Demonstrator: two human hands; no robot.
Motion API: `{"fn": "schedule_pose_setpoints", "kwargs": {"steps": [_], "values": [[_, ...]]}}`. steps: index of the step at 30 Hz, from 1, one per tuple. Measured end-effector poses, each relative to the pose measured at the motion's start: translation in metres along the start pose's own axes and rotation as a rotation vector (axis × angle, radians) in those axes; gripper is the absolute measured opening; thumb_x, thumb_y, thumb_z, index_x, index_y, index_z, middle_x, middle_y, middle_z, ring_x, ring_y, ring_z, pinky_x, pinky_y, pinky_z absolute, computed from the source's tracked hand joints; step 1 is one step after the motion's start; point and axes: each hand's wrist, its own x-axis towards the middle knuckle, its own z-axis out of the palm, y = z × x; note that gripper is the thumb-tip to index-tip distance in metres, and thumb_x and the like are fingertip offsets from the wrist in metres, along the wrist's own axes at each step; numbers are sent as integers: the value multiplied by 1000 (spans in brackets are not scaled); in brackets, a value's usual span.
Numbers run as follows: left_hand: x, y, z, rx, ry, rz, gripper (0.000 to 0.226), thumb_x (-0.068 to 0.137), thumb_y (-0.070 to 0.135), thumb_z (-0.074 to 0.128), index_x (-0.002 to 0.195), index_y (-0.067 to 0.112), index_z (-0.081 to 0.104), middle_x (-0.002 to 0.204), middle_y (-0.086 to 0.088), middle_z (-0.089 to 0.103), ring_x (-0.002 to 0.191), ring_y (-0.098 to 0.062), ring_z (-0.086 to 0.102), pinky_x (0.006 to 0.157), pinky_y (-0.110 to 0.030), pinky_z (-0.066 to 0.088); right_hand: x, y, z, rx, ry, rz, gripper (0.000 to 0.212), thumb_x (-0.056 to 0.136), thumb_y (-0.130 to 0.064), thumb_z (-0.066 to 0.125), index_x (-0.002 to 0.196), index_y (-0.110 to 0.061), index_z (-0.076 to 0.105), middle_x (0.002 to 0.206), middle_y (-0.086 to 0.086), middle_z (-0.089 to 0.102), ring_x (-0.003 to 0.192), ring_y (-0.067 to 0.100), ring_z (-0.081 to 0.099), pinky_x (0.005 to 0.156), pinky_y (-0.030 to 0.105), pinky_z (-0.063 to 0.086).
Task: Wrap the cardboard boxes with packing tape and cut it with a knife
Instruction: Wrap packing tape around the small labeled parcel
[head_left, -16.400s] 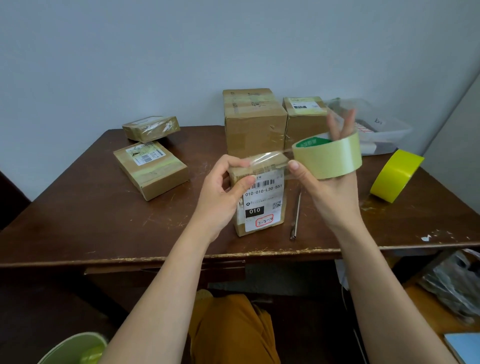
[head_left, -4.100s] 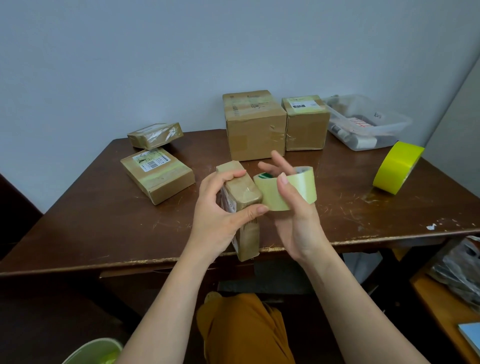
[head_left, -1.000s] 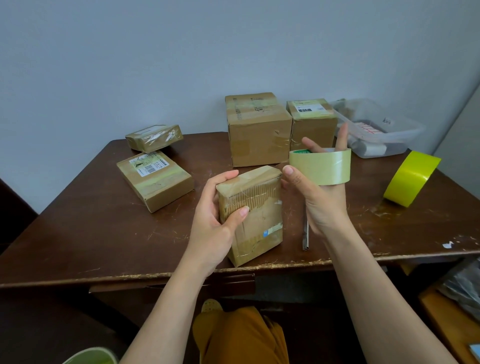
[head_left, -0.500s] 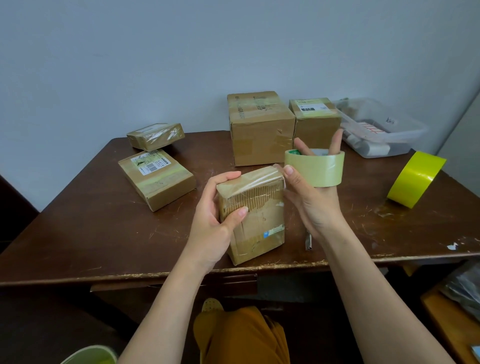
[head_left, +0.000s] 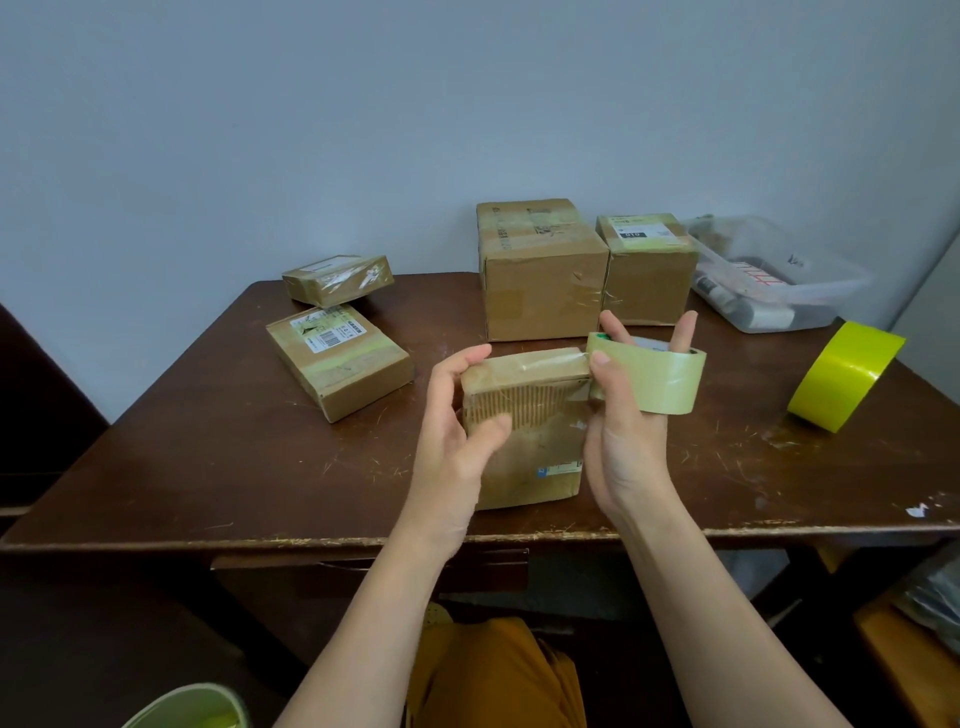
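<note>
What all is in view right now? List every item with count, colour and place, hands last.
cardboard box in hand: 1, brown, front centre of the table.
other cardboard boxes: 4, brown, two at the back, two at the left.
tape roll: 1, pale green, on the right hand's fingers.
yellow tape roll: 1, on edge at the right.
plastic tub: 1, clear, back right.
table: 1, dark brown.
left hand: grips the box.
right hand: holds the roll.

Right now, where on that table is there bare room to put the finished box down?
Bare wood lies along the table's near left edge, in front of the labelled flat box, and between the right hand and the yellow tape roll. The back edge is crowded with boxes and a plastic bin.
</note>
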Motion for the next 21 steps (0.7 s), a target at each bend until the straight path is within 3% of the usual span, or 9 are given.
{"fn": "schedule_pose_setpoints", "kwargs": {"steps": [3, 6, 10, 15, 18, 21], "values": [[1, -1, 5, 77, 87, 9, 40, 82, 42, 70, 119, 44, 56, 118, 12, 60, 115, -7, 58, 90, -28, 54, -3, -3, 0, 25, -5, 2, 98, 85, -27, 68, 154, -48, 2, 136, -6, 61, 127, 19, 56, 111, 54, 40], [1, -2, 8, 140, 148, 42, 31, 87, 31, 68, 112, 45, 57, 113, 15, 61, 112, -8, 59, 90, -31, 55, -4, -6, 0, 52, -33, 27, 97, 82, -40, 70, 153, -51, 4, 137, -8, 60, 127, 16, 57, 108, 49, 45], [1, -2, 10, 149, 188, 67, 34, 91, 15, 65, 107, 45, 58, 107, 21, 60, 108, -6, 59, 87, -29, 53, -6, -8, 4, 55, -61, 40, 98, 74, -54, 69, 150, -54, 7, 135, -8, 62, 128, 16, 56, 113, 53, 39], [0, 1, 15, 124, 207, 45, 35, 84, 28, 72, 107, 48, 54, 107, 21, 59, 108, -4, 59, 88, -26, 54, -9, -6, 4, -10, -78, 15, 98, 71, -72, 70, 146, -59, 9, 136, -9, 61, 127, 17, 57, 110, 57, 41], [2, 0, 19, 160, 266, 40, 35, 85, 29, 75, 106, 47, 53, 107, 18, 58, 104, -2, 58, 81, -16, 52, -10, -4, 1, -84, -78, -23, 108, 65, -64, 81, 146, -58, 10, 139, -8, 58, 130, 20, 54, 110, 58, 40], [3, -1, 21, 180, 297, 52, 36, 87, 22, 73, 104, 46, 53, 110, 11, 57, 102, -4, 57, 77, -14, 51, -10, -2, -2, -139, -109, -80, 112, 64, -35, 89, 143, -59, 15, 143, -4, 53, 128, 20, 56, 106, 54, 46]]}}
